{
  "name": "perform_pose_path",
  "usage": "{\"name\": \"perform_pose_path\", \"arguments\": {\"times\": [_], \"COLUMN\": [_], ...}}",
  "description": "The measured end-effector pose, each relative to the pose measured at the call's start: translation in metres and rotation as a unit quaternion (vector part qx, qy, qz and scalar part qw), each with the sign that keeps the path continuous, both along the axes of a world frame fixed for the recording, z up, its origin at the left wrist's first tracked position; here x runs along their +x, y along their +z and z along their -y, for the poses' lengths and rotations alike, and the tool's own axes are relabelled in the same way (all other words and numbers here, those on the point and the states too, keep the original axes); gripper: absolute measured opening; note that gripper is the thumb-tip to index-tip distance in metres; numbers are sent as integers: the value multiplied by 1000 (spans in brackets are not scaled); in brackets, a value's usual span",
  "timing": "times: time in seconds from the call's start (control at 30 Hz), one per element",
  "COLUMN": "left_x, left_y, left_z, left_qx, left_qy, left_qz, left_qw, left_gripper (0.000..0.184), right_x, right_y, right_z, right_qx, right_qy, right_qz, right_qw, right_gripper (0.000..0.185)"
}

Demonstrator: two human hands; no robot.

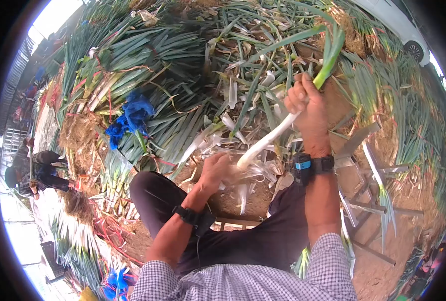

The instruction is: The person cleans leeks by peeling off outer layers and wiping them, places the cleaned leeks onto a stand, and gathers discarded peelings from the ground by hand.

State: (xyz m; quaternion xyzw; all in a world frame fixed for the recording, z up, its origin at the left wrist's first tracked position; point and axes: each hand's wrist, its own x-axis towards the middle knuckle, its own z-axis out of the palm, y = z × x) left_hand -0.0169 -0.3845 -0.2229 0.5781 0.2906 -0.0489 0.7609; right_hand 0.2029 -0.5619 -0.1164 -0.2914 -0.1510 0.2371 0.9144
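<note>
A long leek slants across the middle, its white root end low and its green leaves up at the right. My right hand is closed round its upper stalk, just below the leaves. Near the root end is my left hand, its fingers curled and partly blurred; what they hold, if anything, cannot be made out. Pale peeled leaf scraps lie on the ground beneath and around both hands.
Piled leeks spread at the upper left, more at the right. Blue netting rests on the left pile. A metal frame holding leeks stands at the right. Another person is at the far left; a white vehicle is at the upper right.
</note>
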Motion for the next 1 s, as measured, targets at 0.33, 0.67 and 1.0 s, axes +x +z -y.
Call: {"name": "perform_pose_path", "arguments": {"times": [0.33,0.67,1.0], "left_x": [-7,-7,-4], "left_y": [53,10,45], "left_z": [-29,32,19], "left_qx": [-33,469,414], "left_qy": [-227,-145,-261], "left_qz": [111,115,115], "left_qw": [967,864,864], "left_gripper": [42,22,24], "right_x": [2,11,4], "right_y": [9,-26,-16], "right_z": [5,5,0], "right_qx": [52,-122,-76], "right_qy": [47,-102,-95], "right_qz": [59,-116,-59], "right_qw": [996,980,991], "right_gripper": [22,22,26]}}
